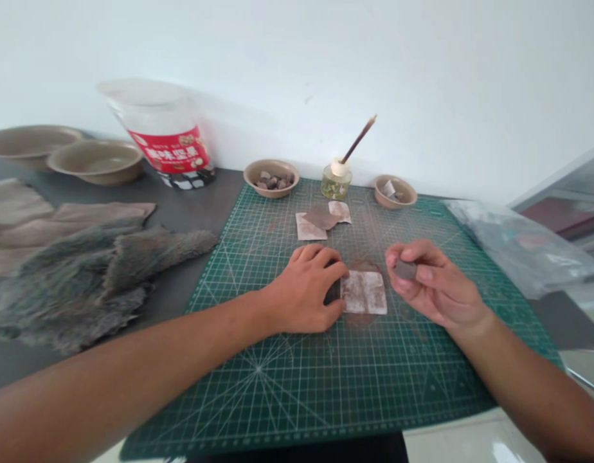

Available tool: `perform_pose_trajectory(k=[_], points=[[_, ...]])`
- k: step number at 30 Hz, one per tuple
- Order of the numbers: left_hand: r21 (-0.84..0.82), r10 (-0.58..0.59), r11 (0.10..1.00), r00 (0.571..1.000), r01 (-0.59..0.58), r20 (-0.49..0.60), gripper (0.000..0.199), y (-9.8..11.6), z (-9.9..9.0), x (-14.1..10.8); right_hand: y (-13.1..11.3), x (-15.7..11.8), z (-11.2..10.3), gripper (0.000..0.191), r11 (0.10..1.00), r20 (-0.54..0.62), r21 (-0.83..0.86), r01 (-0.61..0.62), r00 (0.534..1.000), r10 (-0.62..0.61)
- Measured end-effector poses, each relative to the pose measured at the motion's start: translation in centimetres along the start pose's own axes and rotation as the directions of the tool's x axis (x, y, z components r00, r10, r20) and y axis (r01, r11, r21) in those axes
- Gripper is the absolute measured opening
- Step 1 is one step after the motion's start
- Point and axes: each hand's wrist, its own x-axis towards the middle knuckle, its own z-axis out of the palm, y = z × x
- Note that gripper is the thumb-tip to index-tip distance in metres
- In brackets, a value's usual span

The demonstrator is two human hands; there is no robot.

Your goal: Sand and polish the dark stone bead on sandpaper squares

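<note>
My left hand [309,289] lies on the green cutting mat [297,379], its fingers curled around a dark block [332,292] that is mostly hidden by the hand. Touching its thumb and fingertips is a worn piece of sandpaper [365,292], whitish with brown smears and a crease. Reddish-brown dust marks the mat around this sheet. To the right, raised above the mat, my right hand [436,283] pinches a small flat grey stone [405,269] between thumb and fingers. The stone is apart from the sandpaper.
Behind lie more sandpaper pieces [321,217], a bowl of stones [272,179], a glass jar with a brush [336,179] and a smaller bowl [395,191]. Left are a grey cloth [75,283], bowls [97,162] and a plastic tub [166,138]. A plastic bag [519,244] lies right.
</note>
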Motion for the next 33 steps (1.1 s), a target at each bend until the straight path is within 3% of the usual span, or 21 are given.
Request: perform_pose_trajectory(k=[10,18,24,33], points=[[0.031,0.005,1.0,1.0,-0.006,0.008,0.041,0.1,0.0,0.2,-0.6,0.6,-0.1,0.011,0.996,-0.091,0.079,0.034,0.995,-0.027],[0.029,0.015,0.999,1.0,-0.015,0.013,0.039,0.1,-0.1,0.1,-0.6,0.7,-0.3,0.018,0.994,-0.227,-0.107,-0.004,0.974,-0.02],[0.019,0.004,1.0,1.0,-0.004,0.011,0.037,0.1,-0.2,0.2,-0.2,1.6,-0.5,0.024,0.996,-0.173,-0.092,0.002,0.985,-0.018],[0.006,-0.01,1.0,0.999,0.01,0.037,0.036,0.1,-0.5,0.3,0.3,5.5,-1.5,0.018,0.998,-0.105,0.058,0.034,0.994,-0.027]])
